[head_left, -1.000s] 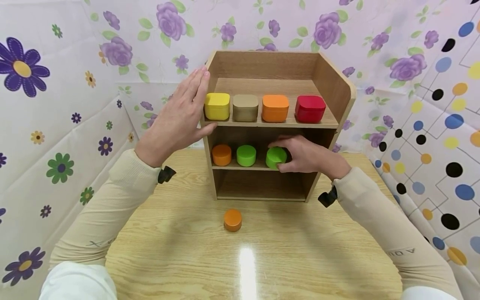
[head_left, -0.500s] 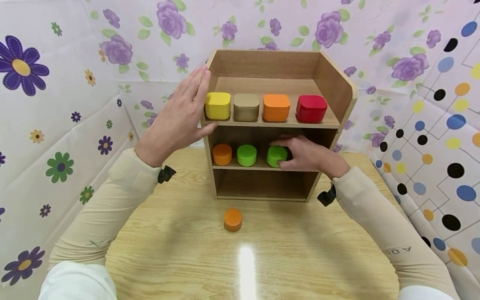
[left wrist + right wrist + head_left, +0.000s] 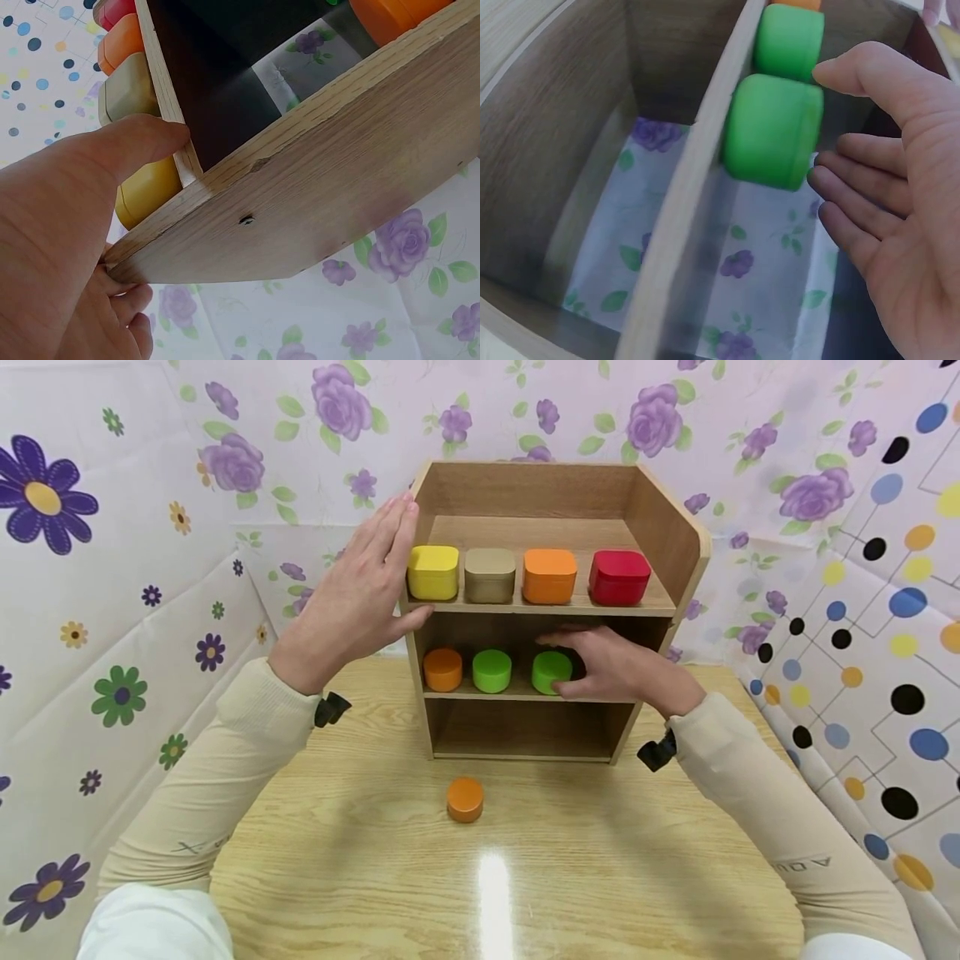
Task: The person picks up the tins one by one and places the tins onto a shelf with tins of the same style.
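Note:
A wooden shelf unit (image 3: 517,610) with three levels stands on the table. My left hand (image 3: 352,589) holds its left side, thumb on the front edge of the upper board (image 3: 172,142) and fingers along the outside of the side panel (image 3: 300,202). In the middle level, my right hand (image 3: 611,662) is beside the rightmost round green container (image 3: 551,672), its fingers spread and loose. The right wrist view shows the thumb and fingertips right by the lid of that green container (image 3: 772,131). Left of it stand another green container (image 3: 491,671) and an orange one (image 3: 442,669).
Yellow (image 3: 433,572), khaki (image 3: 490,575), orange (image 3: 549,577) and red (image 3: 619,578) rounded boxes line the top board. A round orange container (image 3: 465,799) sits on the wooden table (image 3: 360,860) before the unit. Patterned cloth (image 3: 847,610) surrounds the table.
My right hand has loosened from the rightmost green container and its fingers have lifted slightly. The container stays on the middle board. My left hand has kept its place on the unit.

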A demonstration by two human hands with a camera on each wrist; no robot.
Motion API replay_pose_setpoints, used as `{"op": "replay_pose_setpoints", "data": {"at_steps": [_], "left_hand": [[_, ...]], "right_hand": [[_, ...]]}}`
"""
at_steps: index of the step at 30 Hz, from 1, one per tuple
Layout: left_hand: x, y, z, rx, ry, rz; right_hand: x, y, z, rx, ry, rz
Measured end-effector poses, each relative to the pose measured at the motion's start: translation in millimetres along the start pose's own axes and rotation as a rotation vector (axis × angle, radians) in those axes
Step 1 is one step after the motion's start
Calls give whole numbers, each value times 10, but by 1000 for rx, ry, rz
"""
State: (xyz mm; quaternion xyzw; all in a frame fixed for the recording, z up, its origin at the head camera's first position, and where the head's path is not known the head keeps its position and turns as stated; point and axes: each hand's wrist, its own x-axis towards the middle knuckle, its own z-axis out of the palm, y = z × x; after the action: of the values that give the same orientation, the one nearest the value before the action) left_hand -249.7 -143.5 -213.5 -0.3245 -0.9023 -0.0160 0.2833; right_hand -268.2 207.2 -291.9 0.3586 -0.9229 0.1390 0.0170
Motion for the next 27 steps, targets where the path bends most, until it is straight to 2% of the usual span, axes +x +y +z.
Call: {"op": "replay_pose_setpoints", "data": {"at_steps": [6, 12, 20, 27], "left_hand": [[-19, -10, 11, -5, 4, -3], [-18, -19, 19, -6, 11, -2], [-9, -12, 26, -7, 14, 4], [-4, -12, 23, -2, 6, -1]], "right_hand": [[-4, -149, -71, -12, -11, -74], [-16, -332, -58, 30, -43, -117], [-8, -493, 75, 83, -55, -228], [30, -581, 239, 69, -90, -267]]}}
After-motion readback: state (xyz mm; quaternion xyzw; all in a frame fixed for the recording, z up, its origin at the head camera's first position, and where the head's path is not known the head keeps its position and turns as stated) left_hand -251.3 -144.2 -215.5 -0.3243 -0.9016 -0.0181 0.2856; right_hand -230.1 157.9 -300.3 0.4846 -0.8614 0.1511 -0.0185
